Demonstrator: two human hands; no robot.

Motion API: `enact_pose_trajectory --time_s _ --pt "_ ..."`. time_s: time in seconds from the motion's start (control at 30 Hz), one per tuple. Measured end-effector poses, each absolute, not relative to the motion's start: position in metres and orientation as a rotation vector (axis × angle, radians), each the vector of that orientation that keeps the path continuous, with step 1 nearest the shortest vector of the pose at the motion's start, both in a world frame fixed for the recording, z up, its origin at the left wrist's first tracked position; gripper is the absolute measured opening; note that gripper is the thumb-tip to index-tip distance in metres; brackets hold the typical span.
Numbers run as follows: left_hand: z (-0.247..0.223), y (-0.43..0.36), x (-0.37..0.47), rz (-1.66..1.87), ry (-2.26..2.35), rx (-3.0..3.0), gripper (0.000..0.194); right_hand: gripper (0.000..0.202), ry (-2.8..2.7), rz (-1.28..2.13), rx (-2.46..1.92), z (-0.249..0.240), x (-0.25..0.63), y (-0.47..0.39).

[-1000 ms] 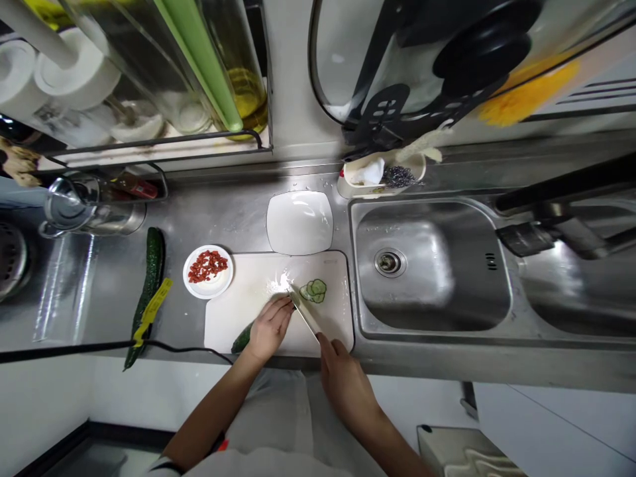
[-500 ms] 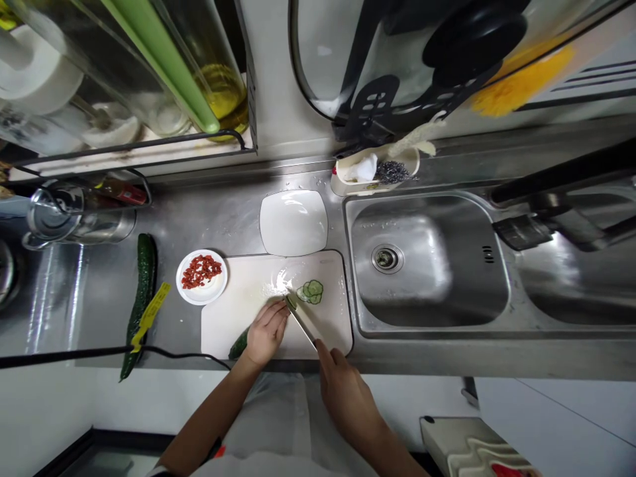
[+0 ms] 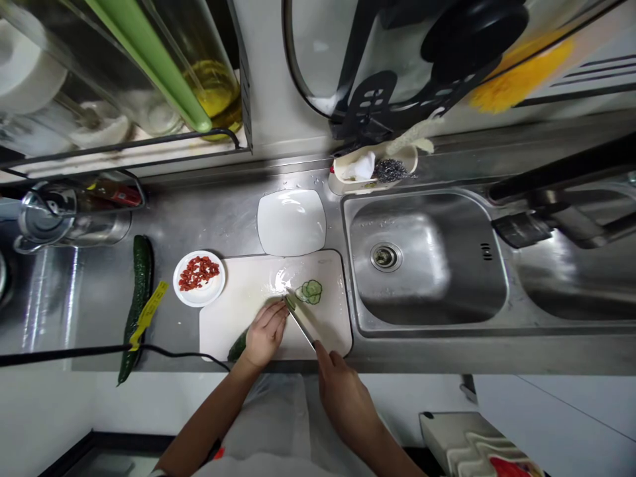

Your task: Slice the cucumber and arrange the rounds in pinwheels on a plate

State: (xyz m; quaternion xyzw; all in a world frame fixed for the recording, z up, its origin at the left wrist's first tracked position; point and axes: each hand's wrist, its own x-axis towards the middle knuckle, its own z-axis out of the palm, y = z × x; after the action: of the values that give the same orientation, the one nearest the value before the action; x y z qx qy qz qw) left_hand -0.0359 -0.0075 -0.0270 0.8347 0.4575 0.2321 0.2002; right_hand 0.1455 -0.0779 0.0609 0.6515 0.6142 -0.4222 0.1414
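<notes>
My left hand point(image 3: 265, 333) is closed over a cucumber point(image 3: 238, 346) on the white cutting board point(image 3: 218, 318). The cucumber's dark green end shows to the left of the hand, while its middle is hidden under the fingers. My right hand point(image 3: 342, 391) grips a kitchen knife point(image 3: 301, 323), its handle covered by the fingers. The blade points up and left, against the cut end of the cucumber beside my left fingertips. Several thin cucumber slices point(image 3: 311, 291) lie overlapping on the board just right of the blade tip.
Behind the board stands a white square plate point(image 3: 291, 222). A small white dish point(image 3: 222, 286) of red dried berries touches the board's left side. Further left lies a whole cucumber point(image 3: 136, 298), with a yellow-tagged black cable point(image 3: 89, 353) crossing it. The steel sink point(image 3: 427, 265) is at the right.
Both hands and the knife keep nearly the same place at the cucumber. The whole view has shifted slightly; no object on the counter has visibly been moved.
</notes>
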Motion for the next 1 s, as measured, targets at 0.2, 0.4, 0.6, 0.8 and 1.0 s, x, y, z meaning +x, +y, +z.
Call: enact_pose_trajectory --time_s 0.2,0.4,0.6,0.8,1.0 --pt "-0.026 -0.007 -0.036 0.652 1.275 2.340 0.027 0.053 1.756 -1.225 1.873 0.060 0.145 -0.081" --pt "-0.026 -0.007 -0.036 0.636 1.283 2.326 0.028 0.054 1.770 -1.244 1.839 0.063 0.148 -0.075" --pt "-0.027 -0.007 -0.036 0.634 1.280 2.344 0.027 0.052 1.794 -1.237 1.817 0.064 0.148 -0.069" --pt "-0.028 -0.008 -0.037 0.607 1.269 2.344 0.029 0.051 1.797 -1.252 1.807 0.061 0.148 -0.066" --pt "-0.029 -0.008 -0.037 0.601 1.259 2.343 0.030 0.049 1.787 -1.297 1.791 0.060 0.148 -0.061"
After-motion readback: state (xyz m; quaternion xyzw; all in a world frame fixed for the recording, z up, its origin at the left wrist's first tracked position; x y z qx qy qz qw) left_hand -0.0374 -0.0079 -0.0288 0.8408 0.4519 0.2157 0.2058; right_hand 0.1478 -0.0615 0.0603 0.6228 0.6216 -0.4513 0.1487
